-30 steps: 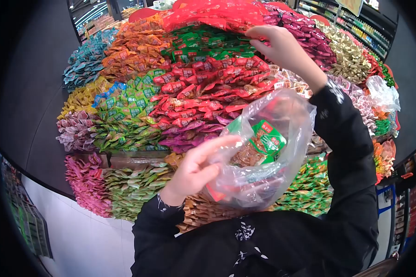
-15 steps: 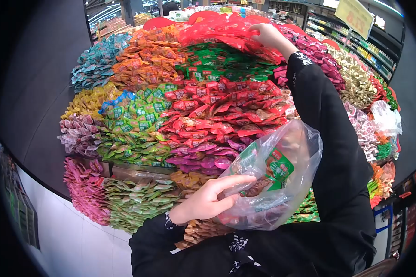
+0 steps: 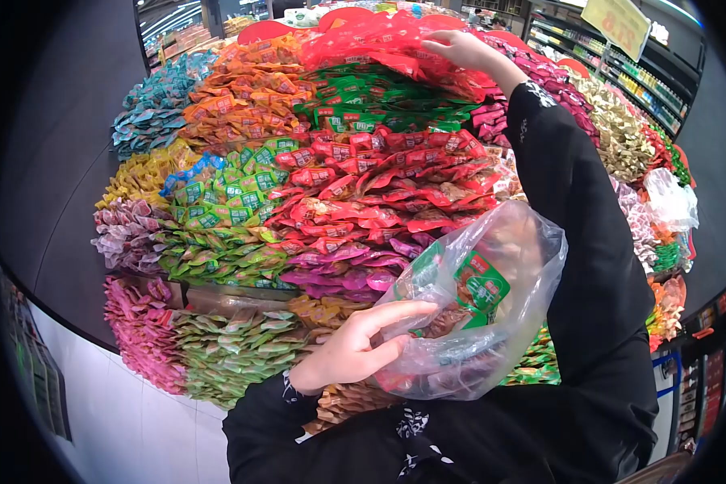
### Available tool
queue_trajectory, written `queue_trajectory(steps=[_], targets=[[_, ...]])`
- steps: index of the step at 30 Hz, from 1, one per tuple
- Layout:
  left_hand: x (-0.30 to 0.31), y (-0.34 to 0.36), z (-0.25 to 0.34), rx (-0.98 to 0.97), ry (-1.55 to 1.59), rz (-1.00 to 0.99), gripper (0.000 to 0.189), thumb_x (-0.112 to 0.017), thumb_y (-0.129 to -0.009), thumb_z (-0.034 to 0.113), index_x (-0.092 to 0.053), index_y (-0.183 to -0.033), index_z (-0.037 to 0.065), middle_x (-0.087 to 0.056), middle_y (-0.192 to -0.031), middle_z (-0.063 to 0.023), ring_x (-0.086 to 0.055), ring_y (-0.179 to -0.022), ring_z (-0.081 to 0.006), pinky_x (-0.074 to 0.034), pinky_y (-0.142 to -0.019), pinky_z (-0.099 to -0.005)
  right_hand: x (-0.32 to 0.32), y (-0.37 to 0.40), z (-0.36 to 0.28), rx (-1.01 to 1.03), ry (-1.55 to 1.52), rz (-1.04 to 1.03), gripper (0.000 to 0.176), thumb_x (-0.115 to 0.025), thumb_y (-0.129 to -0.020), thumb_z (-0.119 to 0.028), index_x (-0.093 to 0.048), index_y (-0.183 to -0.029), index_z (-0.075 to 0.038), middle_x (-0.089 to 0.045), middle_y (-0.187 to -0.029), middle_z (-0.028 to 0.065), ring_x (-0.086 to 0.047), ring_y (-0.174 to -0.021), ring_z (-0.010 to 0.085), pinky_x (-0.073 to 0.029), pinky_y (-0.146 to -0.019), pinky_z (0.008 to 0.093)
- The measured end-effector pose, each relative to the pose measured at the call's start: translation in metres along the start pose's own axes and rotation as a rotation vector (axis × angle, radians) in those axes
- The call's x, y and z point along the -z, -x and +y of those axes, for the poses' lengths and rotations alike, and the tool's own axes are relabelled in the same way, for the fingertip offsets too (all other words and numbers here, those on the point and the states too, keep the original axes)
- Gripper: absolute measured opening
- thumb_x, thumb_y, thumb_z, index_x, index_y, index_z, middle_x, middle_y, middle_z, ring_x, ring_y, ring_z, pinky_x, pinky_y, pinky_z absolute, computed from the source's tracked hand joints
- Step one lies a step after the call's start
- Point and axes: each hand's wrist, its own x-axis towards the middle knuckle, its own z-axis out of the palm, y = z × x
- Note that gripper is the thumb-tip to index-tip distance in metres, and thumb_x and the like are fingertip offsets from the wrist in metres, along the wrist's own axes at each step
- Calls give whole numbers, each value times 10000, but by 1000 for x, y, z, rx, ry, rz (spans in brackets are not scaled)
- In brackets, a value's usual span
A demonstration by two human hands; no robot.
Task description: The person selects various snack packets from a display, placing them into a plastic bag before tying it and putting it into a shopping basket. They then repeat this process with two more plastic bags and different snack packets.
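Observation:
A clear plastic bag (image 3: 532, 274) hangs open in front of me, with my left hand (image 3: 355, 345) gripping its left rim between thumb and fingers. Inside the bag lie several snack packets, among them a green-and-clear packet (image 3: 481, 289) with white lettering. My right hand (image 3: 469, 50) reaches to the far top of the display and rests at the red packets (image 3: 363, 44). Its fingers are stretched out, and I see nothing held in them. Below that hand are dark green packets (image 3: 379, 97) and a broad section of red packets (image 3: 379, 177).
Coloured snack packets fill the mounded display, including orange packets (image 3: 250, 89), teal packets (image 3: 157, 105) and light green packets (image 3: 234, 194). A yellow price sign (image 3: 617, 28) stands at upper right. An extra plastic bag (image 3: 671, 199) lies on the right side. Shelves of bottles (image 3: 645, 93) stand behind.
The view has shifted slightly, so the display sits a little further left. My right hand's fingers look more stretched over the red packets. My left hand keeps its hold on the bag.

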Motion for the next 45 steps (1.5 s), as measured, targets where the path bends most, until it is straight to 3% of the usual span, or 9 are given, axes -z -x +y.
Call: queue_trajectory(steps=[8,16,18,20,22,25,33,43,45], targets=[[-3,6,0,13,54,60,469,-493,-830,-8,-481,-1299,-9,-522,-1313,-126,-463,-1246,-222,-322,-1054,-348,10,92,7,421,285,195,683,-688,-746,-505,-484,-1279,-131,-499,-1269,153,-455,-1206,345,-369,-1007,449],[-4,-4,9,-33,125,234,572,-524,-801,-11,-386,-1356,-16,-423,-1379,-169,-518,-1166,-238,-399,-983,-345,-10,79,28,179,281,146,466,-650,-807,-317,-535,-1239,-186,-564,-1147,113,-559,-1030,339,-466,-885,424],[15,-17,22,-157,-85,454,594,-543,-757,-26,-388,-1330,-30,-493,-1172,-140,-533,-867,-138,-457,-739,-259,-14,73,27,139,325,193,429,-651,-807,-304,-562,-1216,-208,-571,-1112,99,-559,-1019,330,-476,-877,416],[40,-49,37,-253,-639,648,536,-557,-768,-27,-440,-1291,-15,-493,-1075,-122,-498,-828,-159,-439,-760,-274,-16,66,22,105,346,168,398,-653,-806,-297,-584,-1189,-216,-573,-1086,94,-549,-1031,325,-480,-874,412],[76,-103,42,-496,-1153,680,509,-591,-814,56,-456,-1304,52,-483,-1181,-155,-483,-1081,-293,-396,-915,-387,-24,59,16,82,341,153,349,-660,-801,-281,-619,-1143,-227,-570,-1061,96,-526,-1057,321,-486,-866,408],[132,-196,38,-612,-1576,584,556,-604,-846,167,-402,-1356,84,-454,-1293,-147,-418,-1221,-318,-340,-1014,-432,-27,51,14,58,347,152,353,-664,-799,-273,-617,-1146,-228,-562,-1080,106,-521,-1053,336,-491,-857,409],[216,-309,-10,-391,-1880,523,479,-490,-933,302,-385,-1390,203,-360,-1452,-38,-306,-1351,-276,-264,-1084,-475,-50,53,24,34,380,262,372,-536,-873,-292,-515,-1224,-174,-507,-1147,109,-498,-1070,310,-410,-840,502],[211,-333,-3,62,-1677,373,657,-240,-923,607,-227,-1474,248,-131,-1552,-33,-120,-1427,-240,-68,-1140,-465,-57,48,26,-64,264,166,421,-459,-909,-399,-512,-1277,-201,-505,-1191,100,-454,-1162,346,-404,-923,488],[205,-327,-3,50,-1687,379,654,-243,-928,596,-227,-1474,237,-129,-1552,-38,-121,-1426,-240,-70,-1140,-464,-47,48,29,-77,140,134,402,-566,-850,-400,-594,-1201,-205,-536,-1163,108,-521,-1093,319,-446,-919,410]])
